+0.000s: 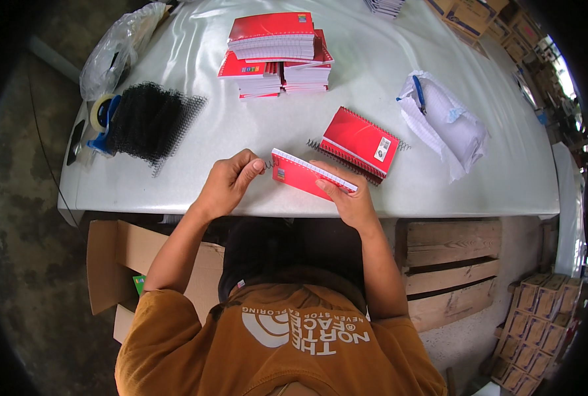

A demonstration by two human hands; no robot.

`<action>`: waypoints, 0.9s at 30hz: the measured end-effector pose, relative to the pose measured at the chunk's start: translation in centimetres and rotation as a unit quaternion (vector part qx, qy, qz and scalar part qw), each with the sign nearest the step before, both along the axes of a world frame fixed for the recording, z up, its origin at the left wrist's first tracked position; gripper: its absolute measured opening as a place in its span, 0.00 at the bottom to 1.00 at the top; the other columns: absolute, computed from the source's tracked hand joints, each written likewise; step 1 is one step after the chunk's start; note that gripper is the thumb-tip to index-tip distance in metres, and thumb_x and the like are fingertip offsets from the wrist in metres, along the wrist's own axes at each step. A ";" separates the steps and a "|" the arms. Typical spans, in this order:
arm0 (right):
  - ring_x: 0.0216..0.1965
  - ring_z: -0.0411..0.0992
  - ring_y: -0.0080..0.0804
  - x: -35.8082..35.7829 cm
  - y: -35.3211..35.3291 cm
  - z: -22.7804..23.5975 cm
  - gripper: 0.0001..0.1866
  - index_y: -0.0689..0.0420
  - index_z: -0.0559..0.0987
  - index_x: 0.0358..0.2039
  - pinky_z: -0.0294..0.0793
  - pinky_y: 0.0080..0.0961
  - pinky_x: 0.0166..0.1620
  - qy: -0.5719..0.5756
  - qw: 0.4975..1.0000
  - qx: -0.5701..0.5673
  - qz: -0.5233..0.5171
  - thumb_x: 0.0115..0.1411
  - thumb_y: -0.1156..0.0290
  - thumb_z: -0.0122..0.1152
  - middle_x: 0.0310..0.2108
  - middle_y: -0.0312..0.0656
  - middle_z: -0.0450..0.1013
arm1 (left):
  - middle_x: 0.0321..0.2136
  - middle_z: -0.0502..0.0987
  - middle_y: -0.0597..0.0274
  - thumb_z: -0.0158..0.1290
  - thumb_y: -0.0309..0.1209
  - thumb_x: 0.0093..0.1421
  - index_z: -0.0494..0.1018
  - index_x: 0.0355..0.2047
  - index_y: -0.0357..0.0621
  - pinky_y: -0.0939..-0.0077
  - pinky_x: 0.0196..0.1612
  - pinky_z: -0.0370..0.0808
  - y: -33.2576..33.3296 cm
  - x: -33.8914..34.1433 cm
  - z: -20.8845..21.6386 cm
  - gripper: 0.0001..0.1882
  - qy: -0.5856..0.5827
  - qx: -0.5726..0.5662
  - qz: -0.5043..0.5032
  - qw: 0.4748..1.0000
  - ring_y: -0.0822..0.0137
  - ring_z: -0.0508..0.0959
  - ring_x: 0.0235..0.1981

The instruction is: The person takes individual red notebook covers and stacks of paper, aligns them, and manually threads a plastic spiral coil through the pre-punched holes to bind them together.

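Observation:
A red notebook (300, 179) is held up over the near edge of the table, its white page edges facing upward. My right hand (351, 198) grips its right end, with the thumb across the cover. At its left end my left hand (231, 181) pinches a dark wire spiral (267, 164), which meets the notebook's corner; how far it is threaded is too small to tell. Just beyond my right hand lies a small stack of spiral-bound red notebooks (362, 140), wire ends sticking out at both sides. Farther back stand piles of red notebooks (271, 36) without visible spirals.
A heap of black wire spirals (150, 122) lies at the left beside a blue tape dispenser (102, 125) and a clear plastic bag (119, 49). On the right, blue-handled pliers (419, 94) rest on crumpled paper (449, 132). Below the table are an open cardboard box (102, 264) and a wooden crate (452, 244).

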State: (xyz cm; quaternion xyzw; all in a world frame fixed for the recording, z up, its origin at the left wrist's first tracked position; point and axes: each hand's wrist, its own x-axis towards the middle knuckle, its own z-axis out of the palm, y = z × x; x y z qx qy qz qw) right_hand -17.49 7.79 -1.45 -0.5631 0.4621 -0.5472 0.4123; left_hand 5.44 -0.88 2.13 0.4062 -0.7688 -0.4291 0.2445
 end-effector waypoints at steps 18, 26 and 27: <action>0.36 0.74 0.23 0.1 0.1 -0.1 0.14 0.61 0.77 0.45 0.72 0.18 0.41 0.047 0.998 -0.049 0.012 0.56 0.78 0.58 0.37 0.46 0.77 | 0.23 0.71 0.65 0.53 0.34 0.60 0.71 0.25 0.40 0.85 0.28 0.65 -2.9 0.0 2.8 0.11 0.099 0.142 -0.020 0.985 0.77 0.68 0.24; 0.35 0.77 0.35 0.7 0.5 -0.6 0.17 0.59 0.76 0.46 0.73 0.24 0.38 0.068 0.993 -0.092 -0.023 0.54 0.81 0.57 0.39 0.49 0.76 | 0.45 0.70 0.59 0.63 0.35 0.47 0.71 0.45 0.48 0.63 0.50 0.58 -1.8 -0.7 5.2 0.24 -0.198 -0.410 -0.157 0.876 0.57 0.67 0.48; 0.35 0.77 0.37 0.9 0.6 -0.5 0.18 0.59 0.76 0.46 0.73 0.24 0.38 0.086 0.991 -0.097 -0.025 0.54 0.82 0.57 0.40 0.49 0.76 | 0.54 0.64 0.53 0.59 0.47 0.50 0.64 0.55 0.48 0.54 0.56 0.53 -1.0 -1.1 4.9 0.34 -0.216 -0.475 -0.068 0.850 0.51 0.61 0.58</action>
